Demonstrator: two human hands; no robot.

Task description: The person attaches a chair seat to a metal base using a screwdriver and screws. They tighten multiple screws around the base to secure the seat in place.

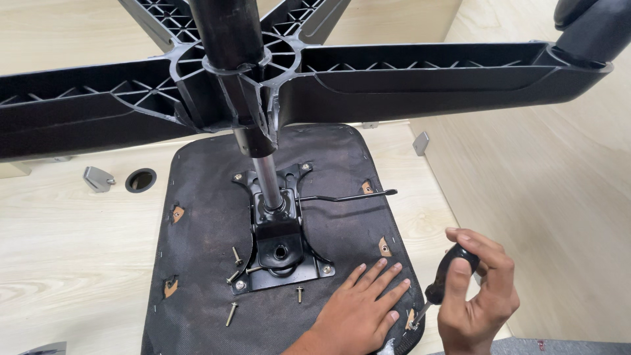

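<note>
An office chair lies upside down on a light wooden desk. My left hand rests flat, fingers spread, on the black fabric underside of the seat near its front right corner. My right hand grips a black-handled screwdriver, its tip angled down into a hole at the seat's right edge. A black metal tilt plate with a chrome gas cylinder stands at the seat's middle. Several loose screws lie around the plate.
The black star base of the chair spans the top of the view, with a caster at the far right. A thin black lever sticks out rightward. A round cable hole and metal brackets sit on the desk.
</note>
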